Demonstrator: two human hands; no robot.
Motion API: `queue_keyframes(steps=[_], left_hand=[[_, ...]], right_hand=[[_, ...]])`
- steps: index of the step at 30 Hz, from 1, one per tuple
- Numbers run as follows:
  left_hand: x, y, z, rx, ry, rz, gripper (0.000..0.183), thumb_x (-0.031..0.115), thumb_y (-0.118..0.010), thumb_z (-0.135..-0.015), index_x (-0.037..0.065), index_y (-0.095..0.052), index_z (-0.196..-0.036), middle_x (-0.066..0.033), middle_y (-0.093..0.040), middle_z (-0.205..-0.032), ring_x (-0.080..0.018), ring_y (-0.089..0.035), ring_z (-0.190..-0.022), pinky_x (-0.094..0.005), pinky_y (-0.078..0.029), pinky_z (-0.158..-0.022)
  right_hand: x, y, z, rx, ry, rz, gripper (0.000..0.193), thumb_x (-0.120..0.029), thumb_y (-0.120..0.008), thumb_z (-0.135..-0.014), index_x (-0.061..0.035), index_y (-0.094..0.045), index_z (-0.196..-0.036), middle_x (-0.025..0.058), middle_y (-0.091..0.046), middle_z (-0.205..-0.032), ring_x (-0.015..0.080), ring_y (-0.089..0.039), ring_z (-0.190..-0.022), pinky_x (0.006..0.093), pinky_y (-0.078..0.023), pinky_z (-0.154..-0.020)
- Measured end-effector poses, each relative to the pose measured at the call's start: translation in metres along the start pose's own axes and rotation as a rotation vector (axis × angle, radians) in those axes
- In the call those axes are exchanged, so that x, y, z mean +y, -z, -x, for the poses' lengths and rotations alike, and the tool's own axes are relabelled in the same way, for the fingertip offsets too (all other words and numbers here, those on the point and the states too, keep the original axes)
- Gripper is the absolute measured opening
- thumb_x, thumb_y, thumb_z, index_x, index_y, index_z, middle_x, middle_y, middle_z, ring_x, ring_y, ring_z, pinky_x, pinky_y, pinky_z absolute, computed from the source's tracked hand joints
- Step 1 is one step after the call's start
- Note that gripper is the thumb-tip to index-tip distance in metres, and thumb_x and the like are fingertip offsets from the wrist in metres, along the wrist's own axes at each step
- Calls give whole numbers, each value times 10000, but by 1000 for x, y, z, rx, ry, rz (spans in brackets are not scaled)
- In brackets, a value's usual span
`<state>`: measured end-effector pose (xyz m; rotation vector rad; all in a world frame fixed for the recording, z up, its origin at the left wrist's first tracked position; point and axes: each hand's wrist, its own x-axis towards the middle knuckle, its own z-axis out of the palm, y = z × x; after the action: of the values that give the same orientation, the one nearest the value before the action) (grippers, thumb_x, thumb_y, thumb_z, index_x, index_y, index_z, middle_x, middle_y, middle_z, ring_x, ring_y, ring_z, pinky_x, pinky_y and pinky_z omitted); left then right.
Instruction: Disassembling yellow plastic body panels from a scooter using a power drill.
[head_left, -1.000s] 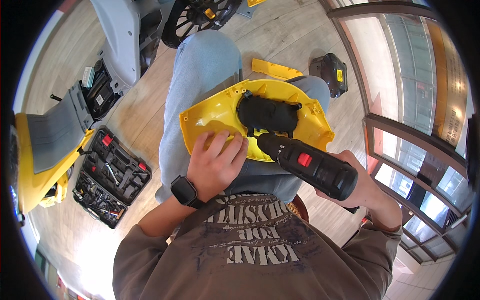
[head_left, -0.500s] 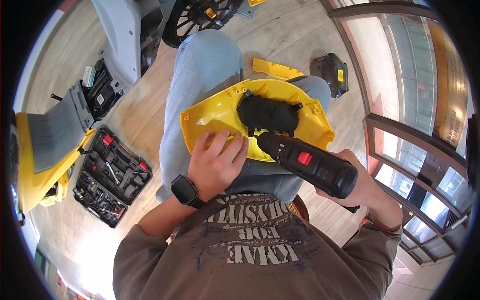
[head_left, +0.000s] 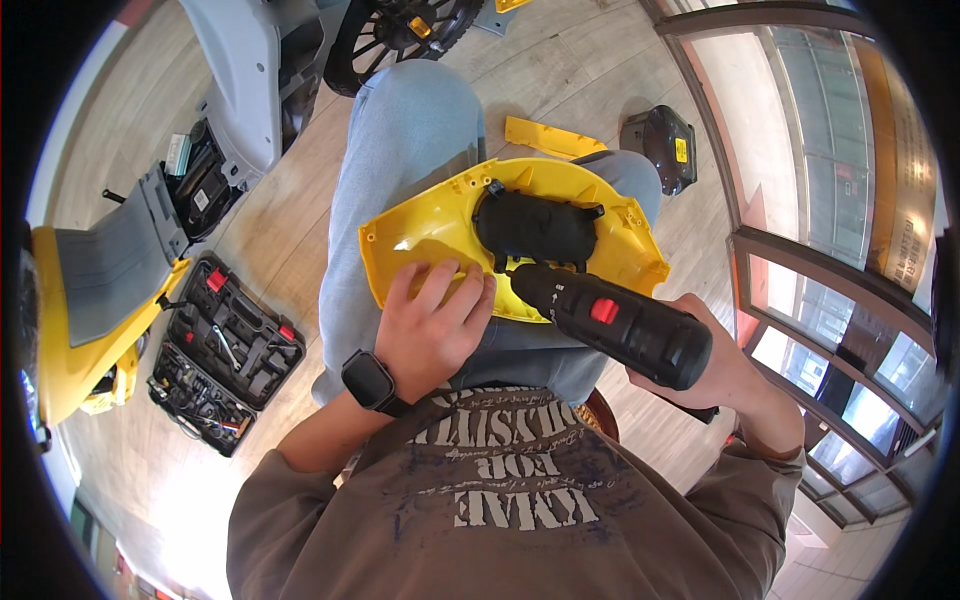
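A curved yellow plastic panel (head_left: 420, 225) rests across my thighs with its hollow inner side up. Set into it is a black headlight-like housing (head_left: 538, 230) with small tabs around its edge. My left hand (head_left: 437, 318) grips the panel's near left edge, its fingers lying over the rim into the hollow. In my right hand (head_left: 712, 352) is a black cordless drill (head_left: 625, 322) with a red switch on top. The drill's nose points at the near edge of the black housing; the bit's tip is hidden from view.
An opened tool case (head_left: 225, 350) with bits and tools lies on the floor at left. Beside it stands a partly stripped yellow-grey scooter (head_left: 110, 270), with a wheel (head_left: 400, 40) ahead. A yellow strip (head_left: 553, 138) and a glossy black box (head_left: 660, 150) lie beyond my knee. Glass doors (head_left: 830, 150) line the right.
The drill has shifted very slightly to the left and its body has tilted a little. My left hand and the panel stay almost where they were.
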<state>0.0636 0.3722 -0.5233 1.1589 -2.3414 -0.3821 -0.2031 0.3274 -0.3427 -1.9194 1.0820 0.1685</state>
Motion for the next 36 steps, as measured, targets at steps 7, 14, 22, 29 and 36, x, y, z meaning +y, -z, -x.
queue_keyframes(steps=[7, 14, 22, 29, 36], left_hand=[[-1, 0, -1, 8, -8, 1, 336, 141, -681, -789, 71, -750, -1110, -62, -692, -1167, -252, -629, -1087, -439, -505, -926], [0, 0, -2, -1, -19, -13, 342, 139, -678, -785, 64, -750, -1112, -63, -691, -1163, -254, -628, -1086, -442, -506, -927], [-2, -1, -2, 8, -48, -16, 314, 143, -656, -818, 38, -742, -1100, -59, -655, -1128, -237, -584, -1108, -430, -495, -944], [-2, -1, -4, 20, -60, -24, 311, 146, -660, -814, 41, -744, -1094, -55, -653, -1128, -230, -580, -1094, -416, -498, -927], [-2, -2, -4, 26, -73, -34, 310, 139, -668, -811, 39, -746, -1094, -59, -657, -1117, -234, -582, -1086, -413, -503, -914]], right_hand=[[-2, -1, -3, 13, -2, 4, 676, -138, -928, -743, -17, -507, -1257, 76, -650, -1025, 158, -678, -884, 299, -511, -780], [-4, -2, -2, -17, -60, -6, 683, -145, -931, -750, -23, -494, -1260, 82, -646, -1048, 161, -675, -929, 308, -511, -821], [-4, -7, 3, 15, -48, 31, 718, -146, -937, -747, -16, -473, -1279, 89, -642, -1093, 163, -673, -967, 306, -508, -830], [-3, -8, -6, 6, -334, -99, 351, -284, -790, -747, -82, -669, -1007, 164, -704, -785, 406, -706, -797, 449, -569, -725], [-13, -1, -15, -101, -349, 158, 391, -410, -751, -769, -81, -650, -954, 168, -664, -701, 412, -689, -720, 496, -550, -665]])
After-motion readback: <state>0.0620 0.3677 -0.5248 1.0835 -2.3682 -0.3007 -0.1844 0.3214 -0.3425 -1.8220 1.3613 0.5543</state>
